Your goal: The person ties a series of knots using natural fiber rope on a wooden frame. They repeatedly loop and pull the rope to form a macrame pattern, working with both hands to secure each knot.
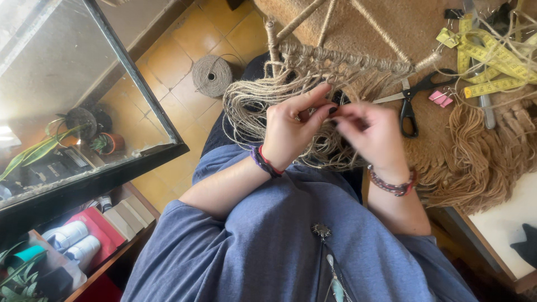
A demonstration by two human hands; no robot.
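Blue-grey fabric of the person's top (263,246) fills the near edge, with a small metal pendant (321,230) hanging on it. Beyond it the left hand (291,126) and right hand (372,134) meet over a tangle of jute cords (251,106). Fingers of both hands are pressed together, pinching thin strands between thumb and fingertips; the exact strand is hard to make out because the right hand is blurred. These cords are pale brown, rough and loosely looped, hanging from a row of knots on a wrapped rod (347,56) just beyond the hands. Black-handled scissors (411,100) lie to the right, near a yellow tape measure (492,61), partly cut off by the far right edge. Far left on the tiled floor sits a twine ball (212,75).
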